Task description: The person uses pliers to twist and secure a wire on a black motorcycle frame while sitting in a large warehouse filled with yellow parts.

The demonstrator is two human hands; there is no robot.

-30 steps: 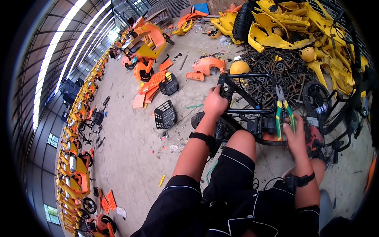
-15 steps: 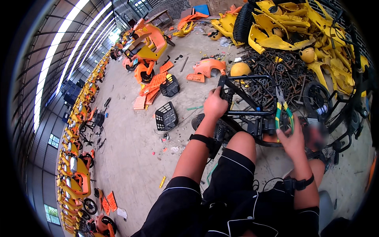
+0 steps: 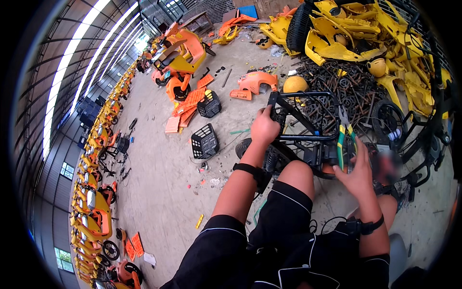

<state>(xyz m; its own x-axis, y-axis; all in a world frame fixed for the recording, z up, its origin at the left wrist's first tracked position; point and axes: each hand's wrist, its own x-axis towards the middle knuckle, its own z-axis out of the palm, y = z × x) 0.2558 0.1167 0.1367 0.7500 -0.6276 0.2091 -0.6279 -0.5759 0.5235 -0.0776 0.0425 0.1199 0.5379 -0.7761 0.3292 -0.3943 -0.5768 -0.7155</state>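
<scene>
My left hand [image 3: 265, 127] is closed around the left corner of a black tubular scooter frame [image 3: 308, 137], which stands in front of my knees. In my right hand [image 3: 358, 174] is a pair of pliers [image 3: 341, 139] with green and yellow handles. The grip is loose, with the thumb on one handle and the fingers at the other. The pliers' jaws point up and away, close to the right side bar of the frame's loop. Below that loop, a shock absorber [image 3: 272, 157] shows beside my left forearm.
Behind the frame lies a heap of dark metal parts [image 3: 332, 79], with yellow body panels [image 3: 332, 41] piled beyond. A black basket [image 3: 205, 141] and orange panels [image 3: 190, 103] lie on the floor to the left. A long row of yellow scooters [image 3: 91, 207] lines the far left.
My right hand has shifted slightly on the pliers, and their handles look closer together. The left hand keeps its hold on the frame. The whole view has moved a little.
</scene>
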